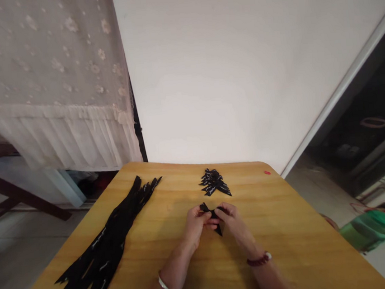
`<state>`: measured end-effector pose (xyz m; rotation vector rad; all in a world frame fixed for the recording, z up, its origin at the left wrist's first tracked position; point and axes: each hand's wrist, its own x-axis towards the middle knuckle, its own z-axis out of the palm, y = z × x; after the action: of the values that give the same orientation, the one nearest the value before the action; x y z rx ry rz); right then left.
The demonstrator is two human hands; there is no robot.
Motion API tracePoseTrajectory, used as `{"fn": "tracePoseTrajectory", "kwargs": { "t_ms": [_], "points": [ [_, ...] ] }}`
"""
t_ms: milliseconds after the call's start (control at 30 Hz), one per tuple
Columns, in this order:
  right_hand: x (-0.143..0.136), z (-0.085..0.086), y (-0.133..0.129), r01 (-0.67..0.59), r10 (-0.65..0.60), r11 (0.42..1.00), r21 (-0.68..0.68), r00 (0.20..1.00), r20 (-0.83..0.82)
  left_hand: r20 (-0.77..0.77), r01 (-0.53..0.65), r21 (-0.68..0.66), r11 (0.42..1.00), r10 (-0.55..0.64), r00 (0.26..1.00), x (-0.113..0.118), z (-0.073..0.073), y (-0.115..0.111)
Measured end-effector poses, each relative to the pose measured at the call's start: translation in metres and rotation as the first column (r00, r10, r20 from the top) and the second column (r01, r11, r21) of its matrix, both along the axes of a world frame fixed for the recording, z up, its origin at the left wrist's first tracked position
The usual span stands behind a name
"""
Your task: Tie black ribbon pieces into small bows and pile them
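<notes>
Between my two hands, over the middle of the table, is a short black ribbon point(219, 229), bent so that one end sticks up at the left and another points down. My left hand point(196, 221) pinches it from the left, thumb on top. From the right, my right hand point(230, 215) grips it between thumb and fingers. Just beyond lies a small stack of folded black ribbons point(213, 182) with white lettering and slanted ends. A long bundle of black ribbon strips point(109, 236), some with white print, is spread on the left.
The yellow wooden table point(283, 235) stands against a white panel point(199, 71). A small red piece point(267, 172) lies near its far right corner. A lace curtain point(59, 75) hangs at the left. A green container point(369, 229) is on the floor at the right.
</notes>
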<state>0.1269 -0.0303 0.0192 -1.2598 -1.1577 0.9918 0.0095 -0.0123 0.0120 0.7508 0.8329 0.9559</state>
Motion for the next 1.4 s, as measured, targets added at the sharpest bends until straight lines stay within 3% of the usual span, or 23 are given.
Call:
{"fn": "tracePoseTrajectory", "kwargs": {
  "t_ms": [233,567,867,1033,1167,1233,1400],
  "points": [
    [-0.002,0.004,-0.001,0.024,-0.024,1.000,-0.007,1.000,-0.009,0.045,0.013,-0.009,1.000,-0.012,0.999,0.001,-0.001,0.001],
    [-0.007,0.001,-0.002,0.014,-0.014,1.000,-0.001,1.000,-0.002,-0.007,-0.103,-0.011,0.995,0.103,0.995,0.003,-0.004,0.000],
    [-0.007,-0.004,0.000,0.028,-0.028,0.999,0.019,1.000,0.011,-0.001,-0.128,-0.002,0.992,0.128,0.992,0.005,-0.004,-0.002],
    [0.002,-0.009,0.004,0.167,-0.168,0.985,0.051,0.985,0.035,-0.070,-0.169,0.056,0.984,0.172,0.983,0.001,0.002,-0.001],
    [0.007,-0.007,0.003,0.284,-0.298,0.952,0.118,0.946,0.129,-0.208,-0.258,0.252,0.933,0.312,0.927,-0.002,0.002,0.000],
    [0.006,-0.005,0.001,0.286,-0.310,0.947,0.144,0.932,0.186,-0.243,-0.179,0.279,0.943,0.250,0.937,-0.001,0.001,-0.001],
    [0.001,-0.005,-0.004,0.212,-0.259,0.962,0.173,0.908,0.329,-0.201,0.057,0.180,0.982,-0.020,0.979,0.005,-0.003,-0.006]
  ]
}}
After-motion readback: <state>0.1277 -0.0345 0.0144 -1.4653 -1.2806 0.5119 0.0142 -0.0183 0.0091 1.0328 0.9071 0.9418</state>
